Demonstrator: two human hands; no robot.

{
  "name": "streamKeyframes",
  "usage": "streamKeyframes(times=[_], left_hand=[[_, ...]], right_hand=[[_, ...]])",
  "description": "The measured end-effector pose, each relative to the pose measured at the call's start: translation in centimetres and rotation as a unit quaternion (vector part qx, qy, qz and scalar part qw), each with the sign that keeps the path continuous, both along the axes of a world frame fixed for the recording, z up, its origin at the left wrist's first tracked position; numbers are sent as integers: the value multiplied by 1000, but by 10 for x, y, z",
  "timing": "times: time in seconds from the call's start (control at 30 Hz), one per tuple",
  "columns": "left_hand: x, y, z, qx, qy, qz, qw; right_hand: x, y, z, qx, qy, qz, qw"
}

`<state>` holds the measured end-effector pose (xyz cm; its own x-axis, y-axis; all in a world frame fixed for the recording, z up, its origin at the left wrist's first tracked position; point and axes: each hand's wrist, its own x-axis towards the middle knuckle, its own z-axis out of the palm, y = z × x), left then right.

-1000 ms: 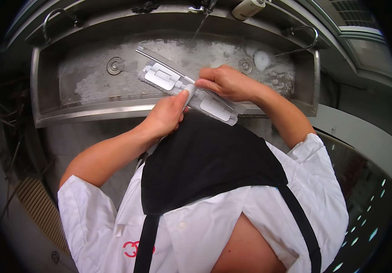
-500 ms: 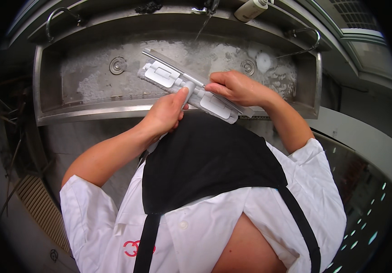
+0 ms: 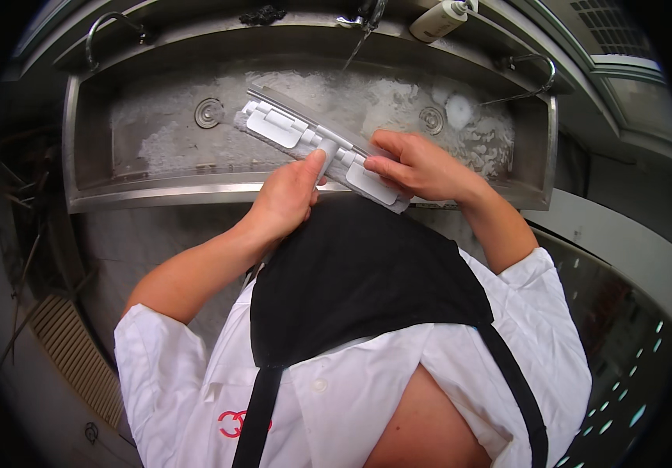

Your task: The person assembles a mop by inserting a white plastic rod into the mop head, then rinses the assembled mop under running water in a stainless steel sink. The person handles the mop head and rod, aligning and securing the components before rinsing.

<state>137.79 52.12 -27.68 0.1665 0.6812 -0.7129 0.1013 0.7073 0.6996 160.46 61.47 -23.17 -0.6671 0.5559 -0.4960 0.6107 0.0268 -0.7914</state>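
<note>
Over the sink's front rim I hold a window squeegee point(image 3: 285, 132) with a grey blade along its far edge, white hinged plates and a grey fluffy pad beneath. It slants from upper left to lower right. My left hand point(image 3: 289, 191) is closed round its white handle near the joint, thumb on top. My right hand point(image 3: 422, 165) grips the head's right half, with the thumb over the frame and fingers at the blade side. Some of the right fingertips are hidden behind the head. The handle's lower end is out of sight.
The long steel sink point(image 3: 156, 189) has wet suds, a left drain point(image 3: 209, 113) and a right drain point(image 3: 431, 120). Water runs from the middle tap point(image 3: 369, 17). Curved spouts point(image 3: 90, 43) stand at the corners. A pump bottle point(image 3: 437, 21) and a dark scrubber point(image 3: 263, 15) sit on the back ledge.
My right hand has shifted slightly right and down along the squeegee head, and its grip has changed. The white plates have tilted a little. My left hand keeps the handle.
</note>
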Motion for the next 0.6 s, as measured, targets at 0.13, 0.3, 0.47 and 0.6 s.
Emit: streamKeyframes(times=[0.13,0.3,0.47,0.6], left_hand=[[-3,5,7,-67,-19,70,995],[-25,7,-3,-111,-16,118,987],[-50,28,-15,-110,-17,131,985],[-71,65,-18,-41,49,145,987]], right_hand=[[42,-1,-2,-21,5,27,999],[114,11,32,-86,-94,44,991],[145,7,22,-113,-46,-192,974],[124,2,-13,-104,29,-229,967]])
